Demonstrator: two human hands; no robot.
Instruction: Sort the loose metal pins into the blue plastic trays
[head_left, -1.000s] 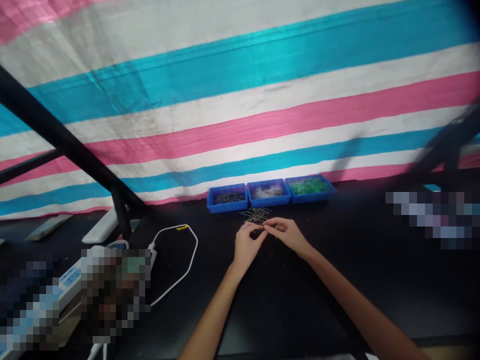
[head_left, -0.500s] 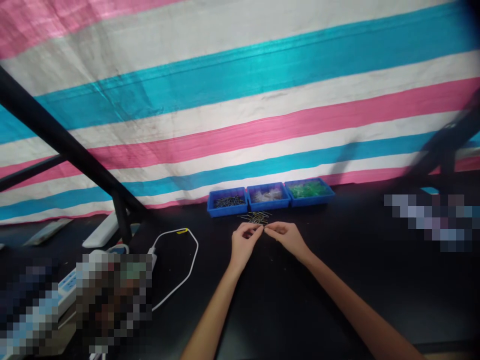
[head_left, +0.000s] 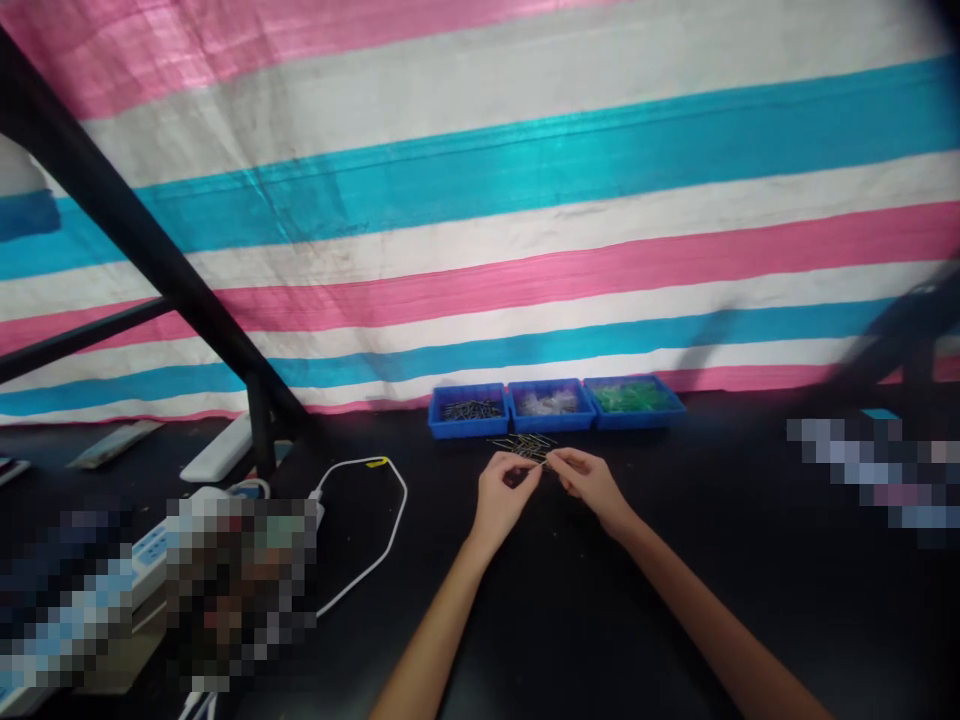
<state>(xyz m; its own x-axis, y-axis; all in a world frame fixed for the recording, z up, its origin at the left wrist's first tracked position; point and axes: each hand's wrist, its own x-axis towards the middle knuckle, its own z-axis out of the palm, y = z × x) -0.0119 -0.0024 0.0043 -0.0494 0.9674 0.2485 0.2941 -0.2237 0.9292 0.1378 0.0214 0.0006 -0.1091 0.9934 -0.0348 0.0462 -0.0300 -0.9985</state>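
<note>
My left hand [head_left: 506, 497] is pinched closed on something too small to make out, its fingertips almost meeting those of my right hand [head_left: 595, 487], which is also closed in a pinch. Just beyond the fingers lies a small pile of thin metal pieces [head_left: 525, 444] on the black table. Three blue trays stand in a row behind it: the left tray [head_left: 469, 432] has dark metal pieces, the middle tray [head_left: 553, 424] clear plastic pieces, and the right tray [head_left: 639, 420] green pieces.
A white cable [head_left: 396, 520] curves over the table on the left, near a power strip [head_left: 154, 552] and a white device [head_left: 219, 450]. A black frame bar [head_left: 142, 225] slants at the left. Behind the table hangs a striped sheet [head_left: 480, 220]. Blurred patches cover both sides.
The camera view has turned slightly, so the scene sits further right and the trays lower. My hands remain together, with fingers shifted slightly at the pinch.
</note>
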